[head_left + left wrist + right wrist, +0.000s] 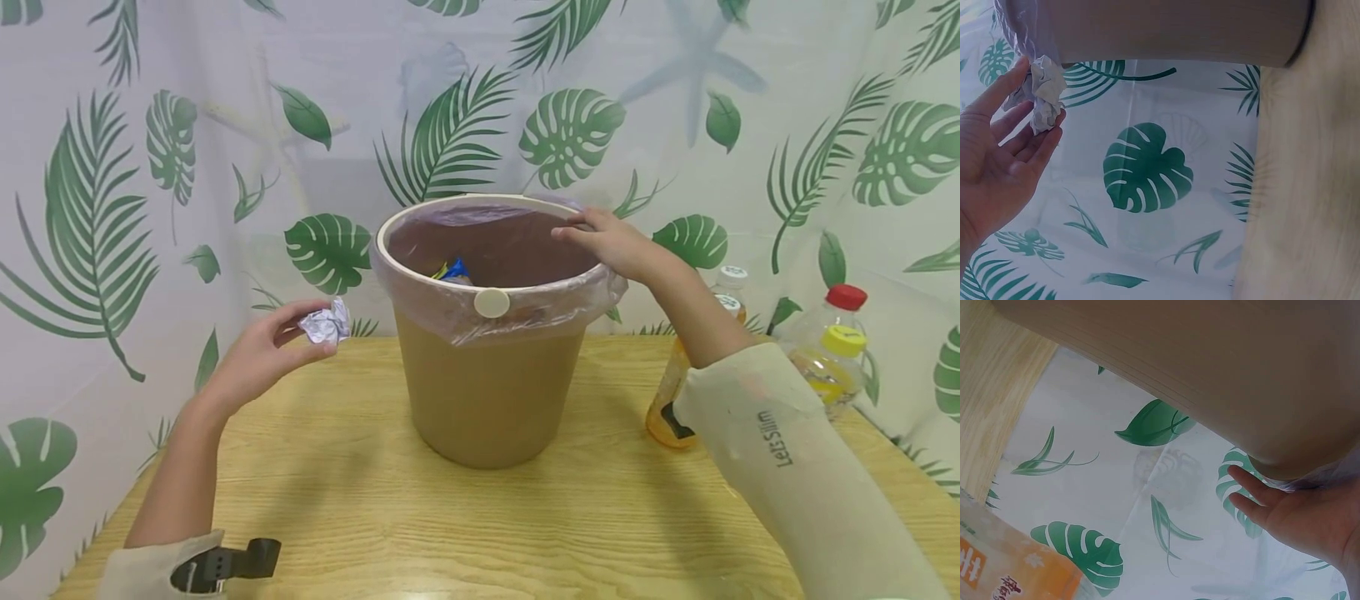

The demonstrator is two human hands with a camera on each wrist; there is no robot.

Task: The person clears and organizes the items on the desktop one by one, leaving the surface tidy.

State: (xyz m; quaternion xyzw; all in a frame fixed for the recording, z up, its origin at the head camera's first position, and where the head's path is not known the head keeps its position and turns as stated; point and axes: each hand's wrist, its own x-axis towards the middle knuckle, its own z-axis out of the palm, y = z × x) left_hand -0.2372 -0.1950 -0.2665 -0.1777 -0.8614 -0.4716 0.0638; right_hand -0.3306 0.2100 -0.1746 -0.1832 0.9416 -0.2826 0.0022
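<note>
A crumpled piece of white paper is pinched between the thumb and fingers of my left hand, to the left of the bin. The left wrist view shows the same paper wad at my fingertips, close to the bag's overhang. A brown bin stands upright on the table, lined with a thin translucent bag folded over its pale rim. My right hand rests at the bin's right rim. In the right wrist view two of its fingers extend loosely outside the bin; its other fingers are hidden there.
Blue and yellow wrappers lie inside the bin. An orange drink bottle stands right of the bin, partly behind my right forearm. Further right are a yellow-capped bottle and a bottle with a red cap. A leaf-patterned curtain hangs behind the wooden table.
</note>
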